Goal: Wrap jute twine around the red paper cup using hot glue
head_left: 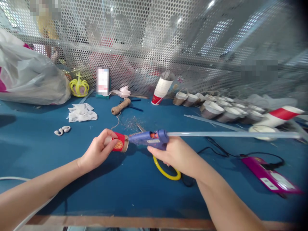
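Note:
My left hand (97,150) is wrapped round a small red paper cup (118,146) with a gold emblem, lying on its side. Brown twine covers a band at the cup's right end. In my right hand (179,154) is a blue hot glue gun (151,138), its nozzle at the twine-wrapped end; I cannot tell whether it touches. A long clear glue stick (216,135) sticks out of the gun's back. Yellow-handled scissors (166,171) lie beneath the gun and right hand, partly hidden. A twine spool (121,106) sits behind the cup, a strand running down toward it.
A stack of paper cups (163,87) leans by the mesh panel (134,41). Several twine-handled cups (213,110) stand right. A purple power strip (270,175) with black cable lies near right. White tissue (82,112), earphones (62,130), yellow crown (79,86), phone (103,81) and plastic bag (29,70) are left.

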A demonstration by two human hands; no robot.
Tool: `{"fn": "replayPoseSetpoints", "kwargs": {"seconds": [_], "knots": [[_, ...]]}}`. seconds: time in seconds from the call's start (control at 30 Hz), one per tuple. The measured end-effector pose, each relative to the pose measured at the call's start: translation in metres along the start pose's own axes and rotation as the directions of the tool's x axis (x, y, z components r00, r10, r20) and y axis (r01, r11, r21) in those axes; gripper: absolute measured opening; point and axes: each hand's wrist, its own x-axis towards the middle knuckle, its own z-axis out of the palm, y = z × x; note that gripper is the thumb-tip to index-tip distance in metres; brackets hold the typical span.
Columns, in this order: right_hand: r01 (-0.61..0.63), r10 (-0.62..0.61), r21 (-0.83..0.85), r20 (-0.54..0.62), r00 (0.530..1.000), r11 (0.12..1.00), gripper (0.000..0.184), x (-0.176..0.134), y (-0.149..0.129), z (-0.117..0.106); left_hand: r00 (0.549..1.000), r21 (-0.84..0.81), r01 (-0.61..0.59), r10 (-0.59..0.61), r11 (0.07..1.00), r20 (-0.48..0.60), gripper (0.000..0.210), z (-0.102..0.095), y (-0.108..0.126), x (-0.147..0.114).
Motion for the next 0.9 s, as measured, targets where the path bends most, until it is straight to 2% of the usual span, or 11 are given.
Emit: {"fn": "replayPoseSetpoints", "kwargs": {"seconds": [0.1, 0.23, 0.33, 0.43, 0.53, 0.6, 0.67, 0.77, 0.83, 0.87, 0.9], "knots": [[-0.064, 0.065, 0.153, -0.006, 0.998, 0.986, 0.017, 0.010, 0.004, -0.011, 0.994, 0.058, -0.103, 0.104, 0.993, -0.024, 0.006, -0.003, 0.003, -0.002], [-0.062, 0.101, 0.297, -0.116, 0.988, 0.953, 0.024, 0.037, 0.028, -0.027, 0.974, 0.143, -0.194, 0.208, 0.970, -0.088, 0.006, -0.006, 0.006, -0.003], [-0.256, 0.290, 0.210, -0.147, 0.946, 0.944, 0.029, 0.062, 0.053, -0.030, 0.966, 0.178, -0.216, 0.237, 0.960, -0.105, 0.006, -0.007, 0.006, -0.003], [-0.369, 0.383, 0.115, -0.145, 0.912, 0.922, 0.032, 0.084, 0.075, -0.028, 0.961, 0.192, -0.230, 0.254, 0.954, -0.110, 0.005, -0.007, 0.006, -0.002], [-0.434, 0.427, -0.009, -0.157, 0.890, 0.901, 0.027, 0.096, 0.082, -0.028, 0.958, 0.185, -0.253, 0.273, 0.949, -0.091, 0.004, -0.008, 0.006, -0.002], [-0.423, 0.404, -0.084, -0.176, 0.898, 0.902, 0.028, 0.100, 0.074, -0.028, 0.951, 0.188, -0.287, 0.303, 0.939, -0.065, 0.004, -0.008, 0.006, -0.002], [-0.359, 0.335, -0.136, -0.171, 0.926, 0.923, 0.030, 0.100, 0.054, -0.024, 0.944, 0.203, -0.316, 0.329, 0.927, -0.036, 0.005, -0.008, 0.005, -0.003], [-0.183, 0.181, -0.119, -0.027, 0.983, 0.976, 0.038, 0.094, 0.013, 0.000, 0.940, 0.215, -0.332, 0.340, 0.918, 0.002, 0.006, -0.007, 0.003, -0.004], [-0.060, 0.061, -0.007, 0.135, 0.989, 0.998, 0.043, 0.089, -0.011, 0.024, 0.944, 0.208, -0.329, 0.330, 0.921, 0.030, 0.006, -0.007, 0.003, -0.005], [-0.008, -0.041, 0.184, 0.262, 0.964, 0.983, 0.045, 0.088, -0.020, 0.035, 0.944, 0.202, -0.328, 0.325, 0.923, 0.046, 0.007, -0.007, 0.002, -0.006], [0.000, -0.101, 0.343, 0.277, 0.956, 0.939, 0.041, 0.086, -0.027, 0.045, 0.945, 0.195, -0.327, 0.322, 0.925, 0.059, 0.007, -0.007, 0.002, -0.006]]}}
